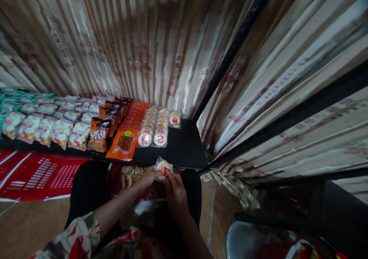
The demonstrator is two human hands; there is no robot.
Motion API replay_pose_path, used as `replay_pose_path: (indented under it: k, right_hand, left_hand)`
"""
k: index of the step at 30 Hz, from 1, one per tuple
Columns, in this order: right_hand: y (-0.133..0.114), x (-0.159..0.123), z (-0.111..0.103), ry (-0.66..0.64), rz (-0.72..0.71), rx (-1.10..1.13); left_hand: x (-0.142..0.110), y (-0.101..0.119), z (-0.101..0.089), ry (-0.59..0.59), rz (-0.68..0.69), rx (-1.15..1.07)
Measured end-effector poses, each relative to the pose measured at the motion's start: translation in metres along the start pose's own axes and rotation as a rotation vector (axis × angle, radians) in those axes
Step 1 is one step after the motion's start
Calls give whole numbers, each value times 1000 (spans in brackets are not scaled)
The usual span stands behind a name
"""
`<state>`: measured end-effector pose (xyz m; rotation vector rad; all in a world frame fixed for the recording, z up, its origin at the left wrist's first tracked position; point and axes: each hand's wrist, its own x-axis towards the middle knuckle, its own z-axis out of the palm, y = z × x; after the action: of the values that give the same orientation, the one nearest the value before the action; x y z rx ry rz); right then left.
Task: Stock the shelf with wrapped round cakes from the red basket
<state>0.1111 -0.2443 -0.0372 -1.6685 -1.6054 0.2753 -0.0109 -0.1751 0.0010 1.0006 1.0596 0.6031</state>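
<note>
Between my two hands is a clear packet with a round, pale rice cracker (pixel 163 168) and a red label inside. My left hand (pixel 147 179) pinches its left side, and my right hand (pixel 176 188) grips its lower right edge. Both hands are just in front of the black shelf (pixel 186 144). On that shelf, similar packets (pixel 160 130) stand in two overlapping rows, with a single packet (pixel 174 118) at the back right. Below my hands, an open red bag (pixel 130 174) between my legs holds more of the round packets, partly covered by my left forearm.
Left of the crackers lie a flat orange snack pack (pixel 128 130), orange-brown bags (pixel 98 135) and several rows of white snack bags (pixel 61 130). Curtains (pixel 138 48) hang behind. Black frame bars (pixel 235 46) rise at the right. A pale stool (pixel 238 238) is at lower right.
</note>
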Motion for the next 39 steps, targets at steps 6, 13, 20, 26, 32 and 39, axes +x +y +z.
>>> replay_pose_path:
  k: [6,13,20,26,32,39]
  right_hand:
    - [7,13,-7,87,44,0]
    - [23,24,-16,-26,151,142]
    - [25,34,-33,-147,273,219]
    - [34,42,-40,-96,364,286]
    - [55,49,-35,-17,453,301]
    - [69,67,-33,78,447,330]
  left_hand:
    - [14,1,-5,-125,-4,119]
    - [31,22,-15,-423,2,420]
    - [49,41,-9,-570,-26,569]
    - [57,52,3,-473,-5,511]
    - [68,42,12,-241,117,448]
    - [85,22,24,31,292,546]
